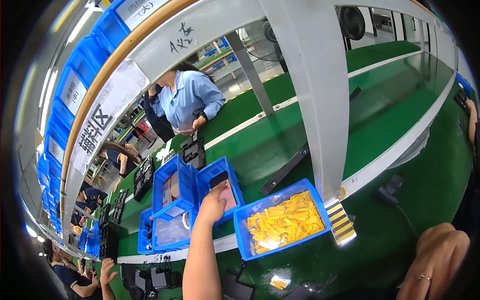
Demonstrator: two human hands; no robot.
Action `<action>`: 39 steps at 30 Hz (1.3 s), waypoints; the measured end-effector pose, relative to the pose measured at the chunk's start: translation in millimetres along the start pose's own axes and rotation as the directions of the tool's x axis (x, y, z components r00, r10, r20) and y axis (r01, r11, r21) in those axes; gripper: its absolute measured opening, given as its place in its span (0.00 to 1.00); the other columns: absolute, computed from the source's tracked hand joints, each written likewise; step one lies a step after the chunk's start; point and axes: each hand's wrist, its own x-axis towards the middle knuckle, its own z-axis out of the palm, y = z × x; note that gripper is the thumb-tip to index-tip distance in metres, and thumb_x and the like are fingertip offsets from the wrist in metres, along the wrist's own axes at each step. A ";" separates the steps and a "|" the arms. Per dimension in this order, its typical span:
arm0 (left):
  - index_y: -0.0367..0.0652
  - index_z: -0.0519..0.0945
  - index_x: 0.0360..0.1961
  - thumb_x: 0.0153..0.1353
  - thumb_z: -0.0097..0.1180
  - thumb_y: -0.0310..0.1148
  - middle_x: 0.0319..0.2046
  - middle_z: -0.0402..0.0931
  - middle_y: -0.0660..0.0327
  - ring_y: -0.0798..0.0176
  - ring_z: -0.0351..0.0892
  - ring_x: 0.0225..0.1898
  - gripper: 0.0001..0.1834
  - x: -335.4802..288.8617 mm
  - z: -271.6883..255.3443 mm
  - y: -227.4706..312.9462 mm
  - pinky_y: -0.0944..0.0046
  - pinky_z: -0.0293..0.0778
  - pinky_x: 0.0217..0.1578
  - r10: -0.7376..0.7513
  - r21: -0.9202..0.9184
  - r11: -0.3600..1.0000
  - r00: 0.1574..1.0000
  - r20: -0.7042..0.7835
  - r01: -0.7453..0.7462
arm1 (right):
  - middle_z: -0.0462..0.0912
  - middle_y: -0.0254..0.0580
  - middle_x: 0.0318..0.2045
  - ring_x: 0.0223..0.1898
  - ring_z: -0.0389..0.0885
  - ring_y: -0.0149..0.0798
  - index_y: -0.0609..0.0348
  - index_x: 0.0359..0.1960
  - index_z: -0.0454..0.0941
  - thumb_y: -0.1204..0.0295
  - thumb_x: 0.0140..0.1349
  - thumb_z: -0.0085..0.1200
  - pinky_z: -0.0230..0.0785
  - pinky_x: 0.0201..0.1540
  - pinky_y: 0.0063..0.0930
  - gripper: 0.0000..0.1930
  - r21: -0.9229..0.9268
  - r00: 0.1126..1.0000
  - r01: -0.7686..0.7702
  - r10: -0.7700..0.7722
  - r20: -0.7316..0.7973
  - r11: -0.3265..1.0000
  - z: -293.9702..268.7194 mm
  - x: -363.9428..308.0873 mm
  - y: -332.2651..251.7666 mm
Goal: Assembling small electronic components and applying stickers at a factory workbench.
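My left hand [214,204] reaches into a blue bin [237,190] of flat pink pieces [229,196] and a dark one. Its fingers are stretched out over the pieces, and no piece shows lifted. At the lower right edge is my right hand [434,262], wearing a ring, its fingers bent and closed. Whatever it may hold is hidden. Right of my left hand, a blue bin [240,235] is full of yellow strips [285,220]. Other blue bins [172,187] stand to the left, one with clear plastic pieces [171,231].
A grey post [320,100] rises behind the yellow strips. On the green belt lie a long black bar [285,169] and black frames [194,152]. Black parts [155,277] and a small yellow-and-clear piece [280,281] rest nearer. Co-workers' hands [107,272] show at both sides; a person [187,100] leans opposite.
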 end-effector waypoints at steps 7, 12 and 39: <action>0.38 0.69 0.56 0.47 0.44 0.22 0.48 0.73 0.44 0.44 0.71 0.53 0.29 -3.6 1.1 7.5 0.55 0.64 0.56 -0.022 0.084 0.996 0.990 -0.142 0.034 | 0.69 0.75 0.47 0.52 0.67 0.69 0.82 0.50 0.66 0.62 0.65 0.47 0.57 0.54 0.60 0.26 -0.013 0.957 -0.252 0.252 0.141 0.968 -39.9 -67.2 4.2; 0.38 0.72 0.52 0.51 0.46 0.25 0.41 0.77 0.45 0.43 0.73 0.47 0.23 -32.8 -7.2 25.3 0.52 0.66 0.54 -0.048 0.176 0.981 0.978 -0.204 0.085 | 0.78 0.69 0.39 0.44 0.76 0.59 0.83 0.47 0.69 0.61 0.63 0.48 0.62 0.51 0.54 0.27 0.061 0.838 -0.371 0.363 -0.408 0.926 -19.0 -77.2 21.2; 0.39 0.71 0.54 0.64 0.42 0.33 0.39 0.79 0.48 0.46 0.77 0.42 0.19 -43.2 -5.2 12.5 0.52 0.69 0.50 -0.031 0.101 0.993 0.952 -0.305 0.065 | 0.79 0.65 0.38 0.43 0.79 0.54 0.79 0.49 0.69 0.61 0.61 0.51 0.66 0.52 0.43 0.27 -0.052 0.787 -0.236 0.160 -0.596 0.970 -55.7 -110.7 37.4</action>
